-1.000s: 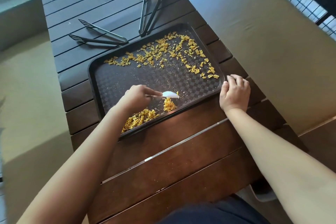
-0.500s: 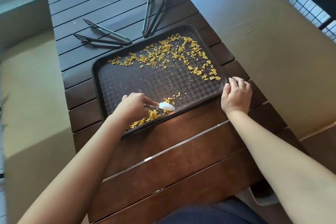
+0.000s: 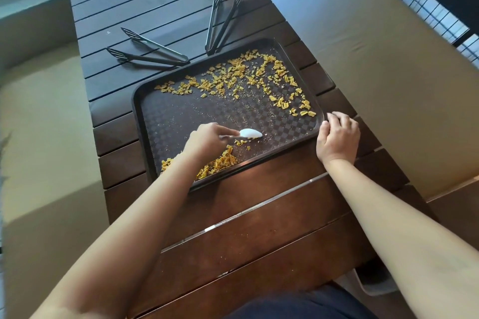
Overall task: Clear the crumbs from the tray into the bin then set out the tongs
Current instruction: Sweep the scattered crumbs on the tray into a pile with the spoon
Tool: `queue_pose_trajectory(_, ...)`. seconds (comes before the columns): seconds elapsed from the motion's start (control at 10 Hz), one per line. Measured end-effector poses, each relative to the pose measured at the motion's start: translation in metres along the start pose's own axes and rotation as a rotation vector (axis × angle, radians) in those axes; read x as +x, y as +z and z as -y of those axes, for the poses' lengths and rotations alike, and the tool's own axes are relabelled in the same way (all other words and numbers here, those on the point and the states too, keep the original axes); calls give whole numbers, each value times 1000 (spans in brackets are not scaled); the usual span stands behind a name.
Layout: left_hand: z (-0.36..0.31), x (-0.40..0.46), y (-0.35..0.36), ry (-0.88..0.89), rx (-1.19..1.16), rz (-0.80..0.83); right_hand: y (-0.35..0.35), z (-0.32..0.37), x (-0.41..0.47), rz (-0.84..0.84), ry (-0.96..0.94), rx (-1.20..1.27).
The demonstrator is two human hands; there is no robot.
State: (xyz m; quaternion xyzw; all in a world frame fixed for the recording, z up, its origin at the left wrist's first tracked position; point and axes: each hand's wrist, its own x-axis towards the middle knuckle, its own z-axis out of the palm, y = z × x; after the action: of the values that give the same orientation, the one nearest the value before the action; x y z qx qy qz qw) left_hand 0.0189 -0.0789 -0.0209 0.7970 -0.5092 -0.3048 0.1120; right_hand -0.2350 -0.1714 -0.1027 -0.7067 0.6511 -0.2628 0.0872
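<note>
White plastic shows at the tip of the spoon [image 3: 250, 133] that the left hand [image 3: 207, 141] pinches by its handle, fingers curled round it, the bowl lying low over the textured floor of the tray [image 3: 181, 116] near its front edge. Just under and beside the spoon lie a few loose yellow crumbs [image 3: 243, 142], and a gathered heap [image 3: 217, 163] sits against the tray's near rim, partly hidden by the left wrist. The right hand [image 3: 337, 137] grips the tray's near right corner, thumb along the rim and fingers curled over the outside edge, part of the hand resting on the desk [image 3: 259, 228].

Farther back, the rest of the crumbs [image 3: 241, 77] are scattered in a broad band across the far half and down the right side of the dark brown tray, with fine specks dusted over the middle. The tray sits slightly askew on the dark wooden slatted desk. Beyond its far rim, two pairs of black tongs lie on the slats: the left tongs [image 3: 147, 50] lie nearly sideways, arms spread toward the left, hinge end close to the tray's far edge; the right tongs [image 3: 220, 18] point away, arms spread at the far end, hinge end just beside the tray rim. Tan cushioned benches [image 3: 375, 59] flank the desk on both sides.
</note>
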Motion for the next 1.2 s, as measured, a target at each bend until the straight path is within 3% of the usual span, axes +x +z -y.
queue_pose_trajectory(0.3,34,-17,-26,-28,168,139,1,0,0,-7,0,2)
queue_pose_trajectory(0.4,37,-23,-35,-47,55,143,0,0,0,9,9,0)
queue_pose_trajectory(0.6,12,-7,-15,-57,-112,-31,0,1,0,9,11,0)
queue_pose_trajectory(1.0,22,-23,-33,-8,26,192,0,1,0,1,6,6)
queue_pose_trajectory(1.1,10,-16,-28,1,-53,97,-1,2,0,5,6,4)
queue_pose_trajectory(1.2,-15,-1,-12,55,24,19,-1,1,0,-4,-2,-3)
